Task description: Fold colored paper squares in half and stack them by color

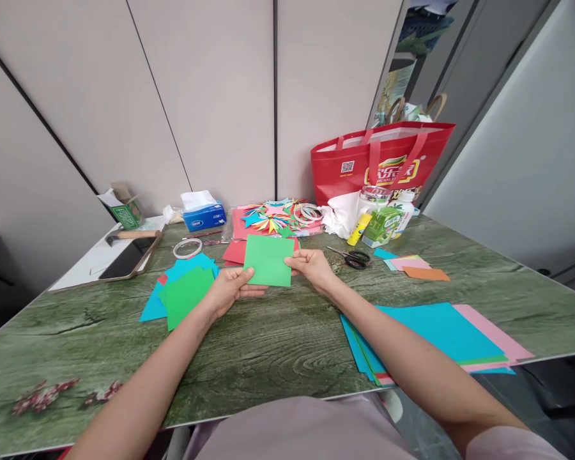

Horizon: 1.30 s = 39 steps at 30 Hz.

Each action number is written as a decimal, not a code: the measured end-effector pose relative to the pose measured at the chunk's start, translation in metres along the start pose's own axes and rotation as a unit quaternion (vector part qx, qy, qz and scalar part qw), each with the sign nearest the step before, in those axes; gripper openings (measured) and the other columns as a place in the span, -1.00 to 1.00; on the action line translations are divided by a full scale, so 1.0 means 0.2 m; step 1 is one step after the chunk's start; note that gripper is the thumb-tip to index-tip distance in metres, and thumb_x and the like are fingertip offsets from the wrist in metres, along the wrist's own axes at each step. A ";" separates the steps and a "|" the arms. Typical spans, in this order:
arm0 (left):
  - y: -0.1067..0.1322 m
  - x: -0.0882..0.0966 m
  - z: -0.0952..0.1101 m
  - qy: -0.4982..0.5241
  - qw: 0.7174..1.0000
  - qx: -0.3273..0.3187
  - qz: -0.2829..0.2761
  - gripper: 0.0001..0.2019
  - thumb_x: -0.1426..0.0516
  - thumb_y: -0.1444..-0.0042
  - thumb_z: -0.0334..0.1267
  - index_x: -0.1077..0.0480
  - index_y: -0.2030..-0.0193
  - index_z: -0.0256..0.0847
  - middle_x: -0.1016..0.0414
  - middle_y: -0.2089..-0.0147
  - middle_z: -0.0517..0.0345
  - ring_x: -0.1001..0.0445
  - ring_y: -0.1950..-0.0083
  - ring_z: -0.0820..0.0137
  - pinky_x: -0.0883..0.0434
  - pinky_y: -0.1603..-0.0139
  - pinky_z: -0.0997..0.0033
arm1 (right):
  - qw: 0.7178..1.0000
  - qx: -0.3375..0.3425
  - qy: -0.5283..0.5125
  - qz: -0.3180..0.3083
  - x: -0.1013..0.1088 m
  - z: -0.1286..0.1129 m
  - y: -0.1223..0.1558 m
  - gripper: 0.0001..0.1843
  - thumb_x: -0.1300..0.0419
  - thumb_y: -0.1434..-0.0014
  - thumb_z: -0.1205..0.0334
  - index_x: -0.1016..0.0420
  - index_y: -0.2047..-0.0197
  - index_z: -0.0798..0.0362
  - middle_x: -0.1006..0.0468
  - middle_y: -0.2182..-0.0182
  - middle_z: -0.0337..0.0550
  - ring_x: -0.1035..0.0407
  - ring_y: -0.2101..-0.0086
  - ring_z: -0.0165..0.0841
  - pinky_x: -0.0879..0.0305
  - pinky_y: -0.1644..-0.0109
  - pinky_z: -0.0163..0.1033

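Observation:
A square sheet of green paper (268,260) is held up between my two hands over the table. My left hand (232,287) grips its lower left corner, thumb on top and fingers behind. At the right edge, my right hand (311,265) pinches the sheet between thumb and fingers. Left of my left hand lies another green sheet (186,294) on top of blue paper (154,300). Red paper (234,252) lies behind the held sheet, partly hidden by it. Black-handled scissors (354,257) rest to the right of my right hand.
Under my right forearm lies a stack of coloured sheets (426,332). Small paper strips (426,273), a yellow glue stick (359,229) and a red bag (340,172) are at the right. Tape (187,248), a tissue box (204,217) and a phone (129,257) sit at the left.

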<state>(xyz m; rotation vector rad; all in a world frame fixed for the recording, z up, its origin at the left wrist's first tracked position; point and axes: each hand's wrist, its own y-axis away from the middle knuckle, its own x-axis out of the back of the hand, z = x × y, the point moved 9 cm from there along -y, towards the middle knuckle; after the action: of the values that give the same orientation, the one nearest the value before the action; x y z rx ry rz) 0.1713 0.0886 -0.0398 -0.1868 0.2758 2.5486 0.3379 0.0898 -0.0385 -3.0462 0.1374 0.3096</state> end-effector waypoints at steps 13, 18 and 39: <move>0.01 0.02 0.09 -0.027 0.994 -0.097 0.052 -0.63 -0.20 0.11 -0.05 -0.44 0.28 -0.35 -0.54 0.29 0.04 -0.49 0.23 0.29 -0.39 0.10 0.21 | 0.999 -0.022 -0.030 -0.011 -0.02 0.00 0.02 -0.67 -0.38 0.37 0.10 -0.41 0.56 0.13 -0.50 0.60 -0.26 -0.36 0.59 -0.47 -0.33 0.47 -0.34; 0.05 0.07 0.18 -0.198 0.950 -0.194 0.142 -0.66 -0.06 -0.02 -0.01 -0.43 0.40 -0.30 -0.49 0.44 0.16 -0.45 0.37 0.39 -0.40 0.31 0.41 | 0.999 -0.011 0.007 -0.050 -0.07 0.03 0.02 -0.67 -0.33 0.26 0.06 -0.37 0.53 0.13 -0.46 0.60 -0.24 -0.37 0.55 -0.43 -0.39 0.39 -0.24; 0.22 -0.32 0.19 -0.746 0.500 -0.439 0.001 -0.69 0.07 -0.09 -0.47 -0.33 0.05 -0.37 -0.43 0.02 -0.11 -0.39 -0.02 0.28 -0.32 -0.07 0.19 | 0.655 0.548 0.519 -0.043 -0.38 -0.29 0.41 -0.87 -0.06 -0.09 0.34 -0.39 0.30 -0.01 -0.50 0.39 -0.22 -0.30 0.15 -0.35 0.03 -0.13 0.04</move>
<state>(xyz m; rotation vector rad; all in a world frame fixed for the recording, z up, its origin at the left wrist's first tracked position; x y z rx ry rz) 0.1978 0.0276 0.0164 1.5529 -1.6241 1.6161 0.2671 0.0104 0.0281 -1.6185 0.1453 -1.1253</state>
